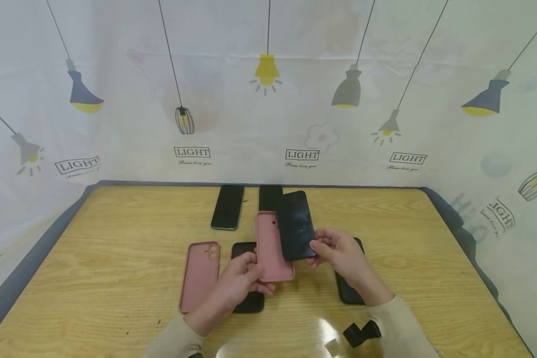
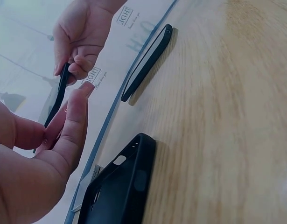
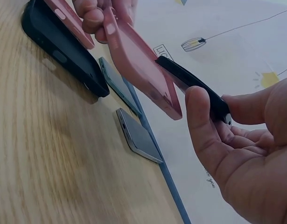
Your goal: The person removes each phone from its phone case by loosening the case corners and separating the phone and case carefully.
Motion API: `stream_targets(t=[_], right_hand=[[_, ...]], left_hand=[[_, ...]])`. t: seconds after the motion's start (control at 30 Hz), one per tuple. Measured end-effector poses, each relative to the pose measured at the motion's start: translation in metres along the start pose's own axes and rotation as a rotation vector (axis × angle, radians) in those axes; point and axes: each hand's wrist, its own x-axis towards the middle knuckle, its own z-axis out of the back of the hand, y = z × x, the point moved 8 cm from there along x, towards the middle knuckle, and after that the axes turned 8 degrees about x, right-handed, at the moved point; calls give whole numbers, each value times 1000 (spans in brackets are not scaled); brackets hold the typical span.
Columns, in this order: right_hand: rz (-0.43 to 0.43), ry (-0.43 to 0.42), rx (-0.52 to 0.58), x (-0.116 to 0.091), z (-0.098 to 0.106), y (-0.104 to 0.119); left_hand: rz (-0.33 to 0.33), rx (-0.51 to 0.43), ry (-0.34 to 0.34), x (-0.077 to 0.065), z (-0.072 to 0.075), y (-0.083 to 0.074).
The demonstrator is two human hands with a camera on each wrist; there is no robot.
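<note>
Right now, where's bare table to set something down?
Bare wood lies left of the pink rectangular phone case lying flat, and right of the black-edged rectangular phone. Mid-table is crowded: the left hand overhangs a hollow black phone case.

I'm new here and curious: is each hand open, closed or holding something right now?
Left hand: gripping a pink phone case.
Right hand: pinching a dark phone.

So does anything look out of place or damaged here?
No spill or damage shows. The held dark phone overlaps the held pink case out of line. Also odd: a black, bow-shaped piece by the right sleeve; I can't identify it.
</note>
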Motion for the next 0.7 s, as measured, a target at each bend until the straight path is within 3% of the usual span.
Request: stream_targets(t=[0.27, 0.7], right_hand=[[12, -10, 54, 7, 10, 0], [-30, -74, 46, 21, 28, -2]], left_hand=[[4, -3, 17, -1, -4, 2], [-6, 9, 31, -2, -10, 5]])
